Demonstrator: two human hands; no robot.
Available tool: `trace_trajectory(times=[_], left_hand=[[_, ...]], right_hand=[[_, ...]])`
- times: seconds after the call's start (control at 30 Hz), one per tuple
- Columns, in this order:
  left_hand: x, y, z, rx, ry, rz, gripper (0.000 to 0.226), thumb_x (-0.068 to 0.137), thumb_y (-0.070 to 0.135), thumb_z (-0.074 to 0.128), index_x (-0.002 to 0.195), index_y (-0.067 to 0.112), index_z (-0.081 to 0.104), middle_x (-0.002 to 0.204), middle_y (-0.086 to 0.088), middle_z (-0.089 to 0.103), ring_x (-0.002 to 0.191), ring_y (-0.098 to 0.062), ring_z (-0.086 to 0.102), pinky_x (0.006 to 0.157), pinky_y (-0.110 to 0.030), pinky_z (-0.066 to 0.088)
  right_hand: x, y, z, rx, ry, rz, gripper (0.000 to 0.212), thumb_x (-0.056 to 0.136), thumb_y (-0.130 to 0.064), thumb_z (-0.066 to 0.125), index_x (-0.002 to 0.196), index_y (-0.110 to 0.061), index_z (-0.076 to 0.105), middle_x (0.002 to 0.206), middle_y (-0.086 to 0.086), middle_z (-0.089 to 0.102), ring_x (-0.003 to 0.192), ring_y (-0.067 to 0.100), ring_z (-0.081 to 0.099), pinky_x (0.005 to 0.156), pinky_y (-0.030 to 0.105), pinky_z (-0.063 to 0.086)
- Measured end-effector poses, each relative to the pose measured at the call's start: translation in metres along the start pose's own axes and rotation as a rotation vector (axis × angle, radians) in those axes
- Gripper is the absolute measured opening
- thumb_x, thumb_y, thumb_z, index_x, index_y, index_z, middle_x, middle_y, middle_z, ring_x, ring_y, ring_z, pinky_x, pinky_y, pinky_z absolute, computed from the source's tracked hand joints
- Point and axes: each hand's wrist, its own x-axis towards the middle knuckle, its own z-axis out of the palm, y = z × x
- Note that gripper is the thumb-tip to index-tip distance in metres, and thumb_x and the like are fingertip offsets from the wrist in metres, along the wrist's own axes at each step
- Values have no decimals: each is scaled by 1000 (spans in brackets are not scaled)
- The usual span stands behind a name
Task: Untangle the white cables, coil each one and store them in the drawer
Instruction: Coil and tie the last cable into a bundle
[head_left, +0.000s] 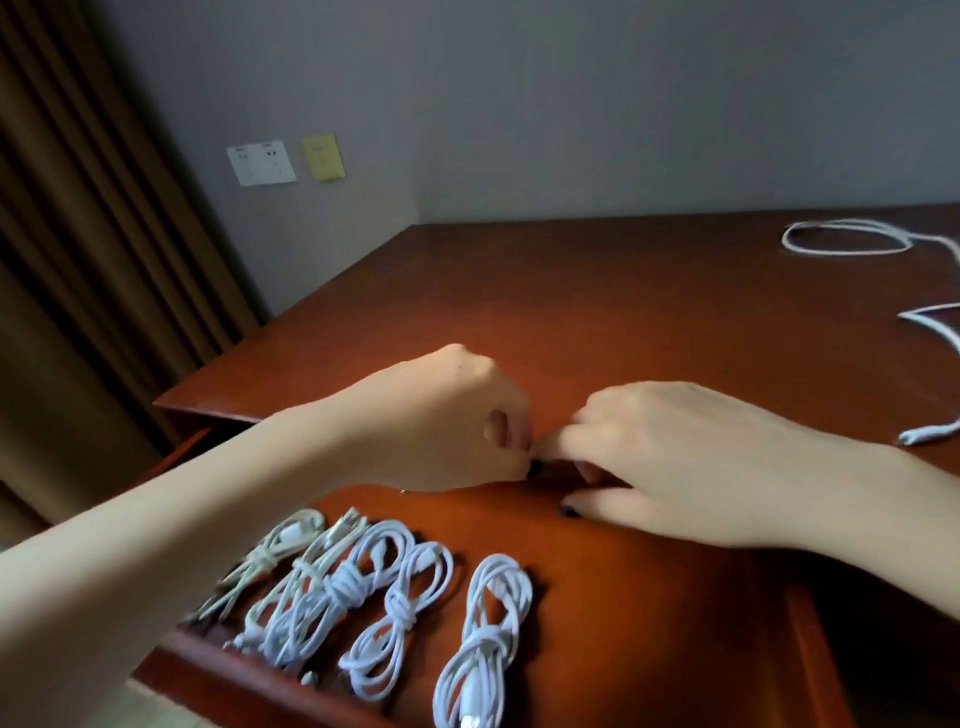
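No text, label, brand or number can be read anywhere.

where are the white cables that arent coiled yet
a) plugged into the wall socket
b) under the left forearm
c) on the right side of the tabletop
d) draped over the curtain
c: the loose cables lie spread out on the right side of the table, far from the tied bundles near the front.
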Motion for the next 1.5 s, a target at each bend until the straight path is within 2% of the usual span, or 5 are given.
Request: trace_trajectory(times=[0.7, 0.87, 1.07, 1.23, 1.5], left_hand=[[239, 147, 49, 21, 106, 307, 39, 87, 56, 51, 94, 18, 57, 96, -3, 63, 91, -25, 58, 68, -34, 42], [255, 165, 62, 99, 153, 306, 53, 78, 67, 55, 80, 14, 51, 81, -5, 55, 76, -23, 45, 62, -33, 33], [253, 151, 70, 7, 209, 427, 13, 85, 26, 52, 83, 13, 53, 94, -9, 62, 92, -30, 53, 66, -30, 35], [266, 118, 78, -502, 401, 272, 25, 91, 6, 41, 98, 22, 59, 77, 4, 64, 69, -12, 60, 66, -31, 50], [272, 111, 54, -1640, 545, 14, 33, 101, 9, 34, 102, 21, 65, 59, 4, 44, 47, -5, 34, 46, -18, 31]], right_hand=[[-72, 223, -32, -42, 624, 838, 33, 87, -12, 59, 115, -25, 65, 94, -8, 62, 89, 19, 60, 76, 35, 50], [-83, 241, -22, -77, 603, 825, 53, 85, 9, 46, 128, -21, 58, 117, -1, 60, 108, 22, 50, 85, 40, 48], [-89, 249, -8, -28, 398, 828, 56, 88, 5, 45, 134, -25, 51, 135, -10, 51, 124, 14, 40, 103, 30, 37], [-92, 247, -5, 122, 365, 860, 40, 97, -10, 45, 135, -23, 47, 137, -3, 50, 130, 15, 41, 103, 26, 34], [-79, 224, -13, 201, 651, 703, 25, 94, -6, 49, 106, -22, 65, 78, -13, 60, 76, 7, 59, 69, 22, 46]])
